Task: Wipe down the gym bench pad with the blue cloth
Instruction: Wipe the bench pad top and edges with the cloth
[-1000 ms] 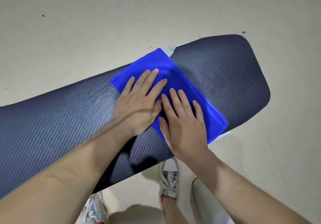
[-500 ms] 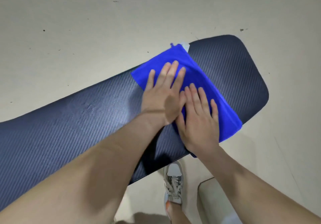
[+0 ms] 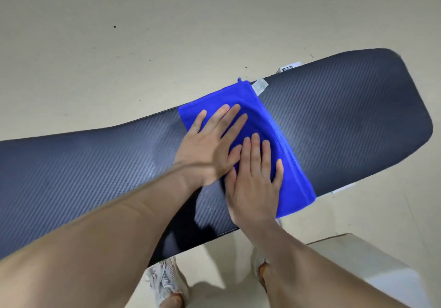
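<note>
The wiping step is in hand: the folded bright-blue microfibre cloth lies flat across the width of the long dark carbon-weave-textured gym bench pad, somewhat toward its rounded right-hand end. The left hand rests on the cloth's far-left part, fingers spread wide and flat, gripping nothing; the right hand lies just beside it, touching it at the thumb side, likewise flat and splayed, pressing the cloth down rather than clutching it. Motion blur marks the left wrist. A stretch of pad to the right of the cloth and a longer stretch to the left appear uncovered, so the next move, by judgement, calls for even downward pressure and a slide along the pad's length, keeping the fold from bunching. Against the frame half a second earlier, cloth and hands sit farther from the rounded end, which suggests a return stroke leftward.
</note>
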